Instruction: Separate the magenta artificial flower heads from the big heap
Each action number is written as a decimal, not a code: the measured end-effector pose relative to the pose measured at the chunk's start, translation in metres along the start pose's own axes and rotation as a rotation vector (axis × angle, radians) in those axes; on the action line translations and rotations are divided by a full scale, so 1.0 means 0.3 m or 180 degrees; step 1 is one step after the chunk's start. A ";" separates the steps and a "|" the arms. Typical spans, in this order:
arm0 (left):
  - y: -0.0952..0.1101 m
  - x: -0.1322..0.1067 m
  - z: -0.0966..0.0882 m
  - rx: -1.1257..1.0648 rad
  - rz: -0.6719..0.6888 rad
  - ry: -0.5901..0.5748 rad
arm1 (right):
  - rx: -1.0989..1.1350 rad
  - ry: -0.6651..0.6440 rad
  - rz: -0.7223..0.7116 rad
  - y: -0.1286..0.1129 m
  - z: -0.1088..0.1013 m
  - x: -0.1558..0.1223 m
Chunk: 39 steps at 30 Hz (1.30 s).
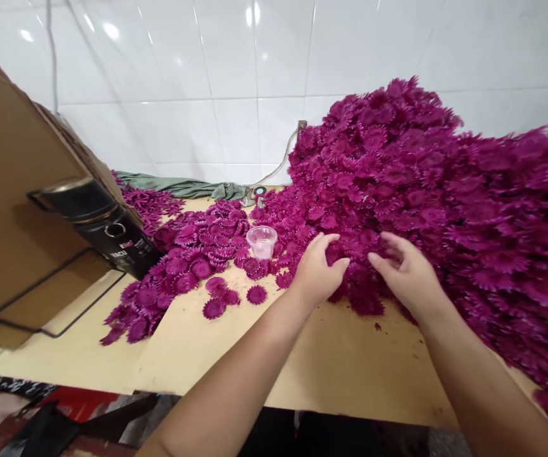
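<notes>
My left hand (319, 270) is at the front foot of a tall heap of magenta flower heads (397, 171), its thumb and fingers apart and curved. Facing it, my right hand (407, 273) has its fingers spread in the same curved way. Several magenta flower heads (362, 292) lie between and below the two hands; I cannot tell whether the fingertips touch them. Left of my left hand stands a small clear plastic cup (261, 241) with something whitish inside. A few loose flower heads (256, 294) lie on the board in front of it.
A black vacuum flask (106, 222) leans by a cardboard box (21, 190) at the left, near a bent wire frame (54, 333). A lower pile of flower heads (202, 238) spreads beside it. Green cloth (173, 185) lies along the tiled wall (159, 76). The tabletop's front edge (350, 416) is near me.
</notes>
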<state>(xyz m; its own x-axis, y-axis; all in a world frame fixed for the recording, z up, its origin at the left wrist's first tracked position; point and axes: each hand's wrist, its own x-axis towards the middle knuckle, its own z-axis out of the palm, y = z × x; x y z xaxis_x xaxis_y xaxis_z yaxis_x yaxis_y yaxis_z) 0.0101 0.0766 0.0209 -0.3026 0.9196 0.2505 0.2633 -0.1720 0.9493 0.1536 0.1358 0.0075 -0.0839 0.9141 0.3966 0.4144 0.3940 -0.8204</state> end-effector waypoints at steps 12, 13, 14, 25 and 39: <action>-0.004 -0.205 -0.410 0.2101 0.0168 -0.0219 | -0.1113 -0.1990 -0.1250 -0.195 0.215 -0.250; -0.010 -0.220 -0.452 0.2143 0.0060 -0.0086 | -0.1196 -0.2096 -0.1281 -0.211 0.245 -0.252; -0.018 -0.234 -0.489 0.2192 -0.0041 0.0058 | -0.1289 -0.2182 -0.1295 -0.226 0.276 -0.251; -0.103 -0.273 -0.480 0.1974 0.0096 0.0086 | -0.1008 -0.2030 -0.0803 -0.202 0.382 -0.213; -0.061 -0.191 -0.227 0.1567 0.0173 -0.0331 | 0.0245 -0.2106 -0.0599 -0.177 0.169 -0.187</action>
<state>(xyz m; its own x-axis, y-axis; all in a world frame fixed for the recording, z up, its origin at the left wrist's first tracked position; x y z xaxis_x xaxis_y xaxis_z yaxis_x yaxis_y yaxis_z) -0.0397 0.0030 0.0020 -0.1902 0.9486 0.2529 0.6844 -0.0566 0.7269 0.0904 0.0684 0.0079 -0.6933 0.6861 0.2205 0.2751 0.5348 -0.7989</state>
